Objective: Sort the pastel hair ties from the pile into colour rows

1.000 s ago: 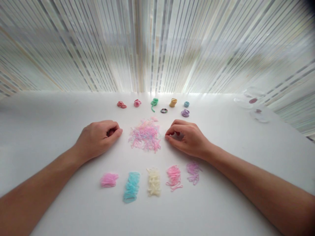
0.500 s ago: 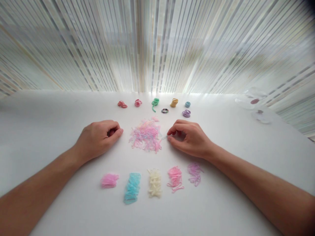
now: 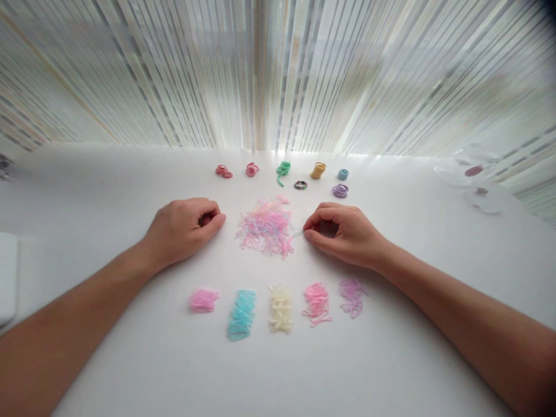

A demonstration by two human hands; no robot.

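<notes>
Head view: a mixed pile of small elastic bands (image 3: pixel 266 225) lies on the white table (image 3: pixel 152 359) and serves as reference. Right hand (image 3: pixel 305 227), just right of the pile: thumb and forefinger pinch one pale elastic band (image 3: pixel 298 234) near its end, the loop pointing toward the pile's edge. Whether its far end is clear of the pile cannot be told. Left hand (image 3: pixel 189 229), left of the pile and apart from it: fingers curled, thumb pressed to the forefinger, nothing visible between them.

On the near side of the pile lie five separate batches: pink (image 3: pixel 204 301), turquoise (image 3: pixel 242 314), cream (image 3: pixel 280 310), rose (image 3: pixel 317 302) and lilac (image 3: pixel 353 297). Beyond the pile sit coiled bands, among them a green coil (image 3: pixel 283 168) and a yellow coil (image 3: pixel 318 170).

Assessment: the step appears to be drawing out a single band. Sound handling calls for a light fingertip pinch and a slow, low pull — thin loops likely snag their neighbours. Pale colours look alike; a check against the bare table is advisable.
</notes>
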